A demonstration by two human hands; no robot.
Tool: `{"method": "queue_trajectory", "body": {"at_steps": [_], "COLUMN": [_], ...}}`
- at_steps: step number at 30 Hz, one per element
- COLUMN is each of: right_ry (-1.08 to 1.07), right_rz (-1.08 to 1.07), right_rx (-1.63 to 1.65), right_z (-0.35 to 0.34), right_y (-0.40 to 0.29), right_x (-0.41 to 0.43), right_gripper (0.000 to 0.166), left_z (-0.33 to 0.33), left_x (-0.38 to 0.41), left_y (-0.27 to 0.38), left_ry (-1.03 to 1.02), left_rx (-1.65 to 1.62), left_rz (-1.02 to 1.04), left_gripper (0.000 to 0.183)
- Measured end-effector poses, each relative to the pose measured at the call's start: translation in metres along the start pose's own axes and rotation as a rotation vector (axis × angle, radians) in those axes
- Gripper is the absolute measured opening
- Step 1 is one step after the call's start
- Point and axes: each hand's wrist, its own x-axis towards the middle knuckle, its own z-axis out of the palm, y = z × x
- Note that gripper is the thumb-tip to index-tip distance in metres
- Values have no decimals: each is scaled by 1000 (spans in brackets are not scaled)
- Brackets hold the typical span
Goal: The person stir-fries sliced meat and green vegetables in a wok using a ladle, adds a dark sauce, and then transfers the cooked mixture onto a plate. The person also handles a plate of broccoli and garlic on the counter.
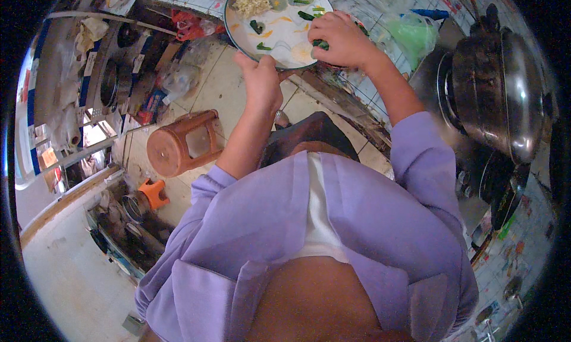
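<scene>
My left hand (pixel 261 76) grips the near rim of a white plate (pixel 279 27) with a dark edge and a printed pattern. A heap of chopped pale food (pixel 252 5), perhaps minced garlic, lies on the plate's far left. Several cut pieces of a green vegetable (pixel 257 27) are scattered over it. Over the plate's right side is my right hand (pixel 341 41), its fingers curled round some green pieces (pixel 320 44). Part of another dish (pixel 352 18) shows behind that hand; most of it is hidden.
A tiled counter (pixel 366 94) runs along the right, with a green plastic bag (pixel 412 36) and a large metal pot (pixel 490 92). At left stand a cluttered shelf rack (pixel 93 70) and, on the floor, a brown plastic stool (pixel 178 145). An orange object (pixel 154 193) lies lower left.
</scene>
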Motion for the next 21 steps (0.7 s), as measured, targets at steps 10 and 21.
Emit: {"method": "queue_trajectory", "body": {"at_steps": [10,21], "right_ry": [91,291], "right_rz": [196,9], "right_rx": [1,123], "right_z": [3,-15], "right_y": [18,14], "right_x": [-29,8], "right_gripper": [24,25], "left_z": [-5,-3], "left_x": [8,-10], "left_y": [-8,8], "left_ry": [29,35], "left_rx": [-9,-2], "left_rz": [-17,-49], "left_gripper": [43,43]}}
